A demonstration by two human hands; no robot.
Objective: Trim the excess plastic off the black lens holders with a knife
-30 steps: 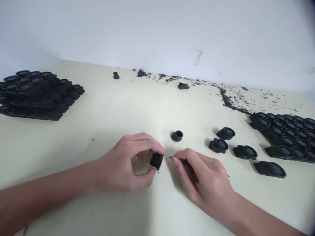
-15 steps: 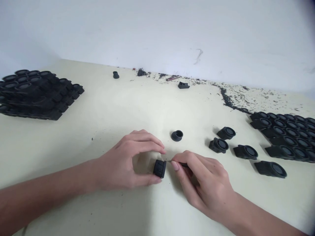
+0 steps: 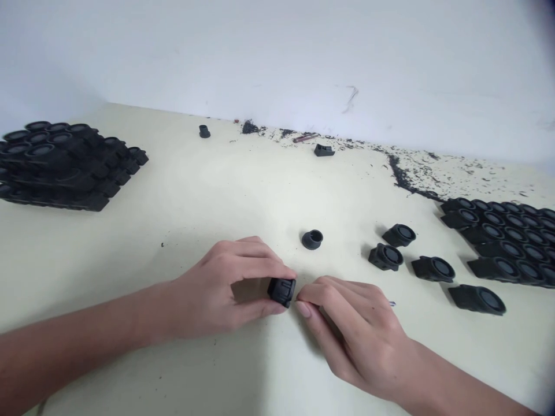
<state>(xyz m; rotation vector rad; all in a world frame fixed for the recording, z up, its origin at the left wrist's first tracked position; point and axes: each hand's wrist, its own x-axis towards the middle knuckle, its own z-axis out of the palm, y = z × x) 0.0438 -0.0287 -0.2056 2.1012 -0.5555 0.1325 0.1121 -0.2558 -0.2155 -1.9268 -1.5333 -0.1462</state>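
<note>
— Near the middle of the pale cream worktop (image 3: 173, 202), what is the left hand (image 3: 221, 289) doing?

— Its fingers and thumb are closed on a short, ribbed black rubber cylinder (image 3: 281, 292), gripping it from the left side.

— And the right hand (image 3: 351, 329)?

— It sits just to the right of the cylinder, with the fingers curled together and their tips almost touching it. I can't tell whether they grip anything. A small bluish tip (image 3: 392, 303) pokes out beyond the knuckles, too small to name.

— What lies around them?

— On the right are four loose black moulded rubber pieces (image 3: 399, 235), with tight rows of similar black pieces (image 3: 498, 242) beyond them. A black rubber cup (image 3: 312, 239) stands upright just far of the hands. A stacked black pile (image 3: 65, 167) fills the far left, and black shavings (image 3: 403, 173) litter the far edge beneath a white wall (image 3: 277, 58).
</note>
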